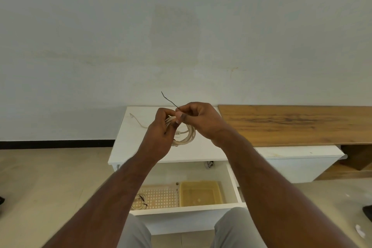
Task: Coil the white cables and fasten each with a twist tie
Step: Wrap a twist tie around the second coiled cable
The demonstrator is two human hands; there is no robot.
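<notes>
Hands raised together: left hand (161, 133) gripping coiled cable (186, 135), right hand (201, 121) pinching twist tie (169, 100) (end skyward).

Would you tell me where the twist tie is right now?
The twist tie is centre frame, pinched by the right hand, sticking up above the coiled cable in the left hand.

Wearing no sleeves, leaving both forearms (112, 191) bare to the frame's edge. Wearing no rings, watch or gloves on either hand (159, 135). Wearing light grey trousers (136, 231) over both knees.
</notes>
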